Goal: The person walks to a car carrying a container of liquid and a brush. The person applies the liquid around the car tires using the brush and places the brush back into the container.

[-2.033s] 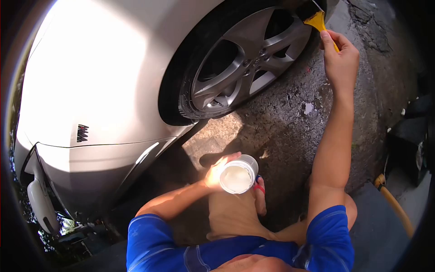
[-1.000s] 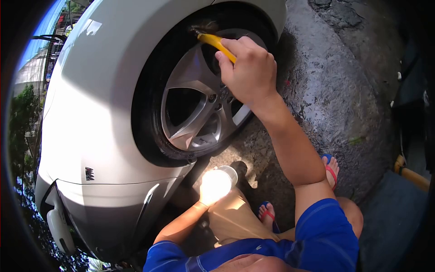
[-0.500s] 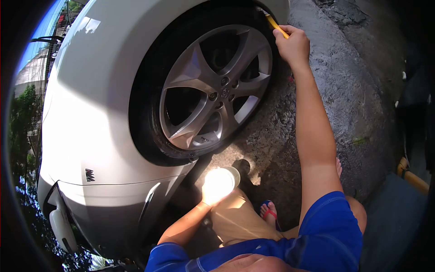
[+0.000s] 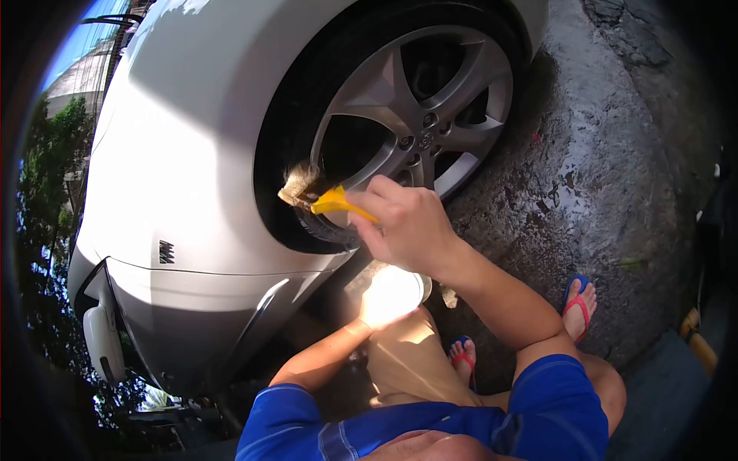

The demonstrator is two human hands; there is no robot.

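In my right hand [image 4: 411, 223] is a paintbrush [image 4: 332, 201] with a yellow handle, its fingers closed round it. The pale bristles point left, in front of the lower left part of the black tyre [image 4: 288, 142]; I cannot tell whether they touch it. Behind my wrist lies the silver alloy wheel [image 4: 392, 84] with several lug nuts. My left hand [image 4: 377, 313] holds a round, light-coloured container [image 4: 424, 287] below the wheel, above my thigh. Strong sunlight washes out both hand and container, so its contents cannot be made out.
A white car's fender [image 4: 207, 100] curves over the tyre, with a dark badge [image 4: 166, 252] and a side mirror [image 4: 104, 342] at left. Wet, rough concrete [image 4: 569, 169] lies on the right. My sandalled feet [image 4: 578, 307] stand close by. A yellow pipe-like object [image 4: 698, 342] is at far right.
My right hand has brought the brush from the tyre's upper right side down and left to its lower left. The view has shifted, so the car appears farther right. My left hand still holds the container.
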